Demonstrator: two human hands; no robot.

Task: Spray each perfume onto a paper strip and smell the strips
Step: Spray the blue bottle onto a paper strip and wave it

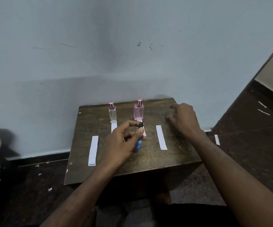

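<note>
**Pale wall, dark wooden table, blue bottle in the left hand**

Backdrop was a pale blue-grey wall with scuff marks; a small dark wooden table stood against it on a dark floor littered with paper scraps.

What we saw on the table:
- clear bottle with a pink cap, upright near the back edge, standing on the far end of a paper strip
- pink bottle with a pink cap, upright just right of the clear one, also on the end of a strip, mostly hidden by the hand
- left strip lying flat near the left edge, nothing on it
- right strip lying flat, right of centre, nothing on it

Hands:
- left hand held the blue bottle over the table centre, thumb and fingers curled round its body, black spray head sticking out at the top, tilted slightly right. We couldn't tell whether the bottle's base touched the table
- right hand was over the back right corner of the table, fingers spread and loosely bent, holding nothing. Contact with the wood unclear, motion blur on the fingertips

One more loose strip lay on the floor right of the table
</note>
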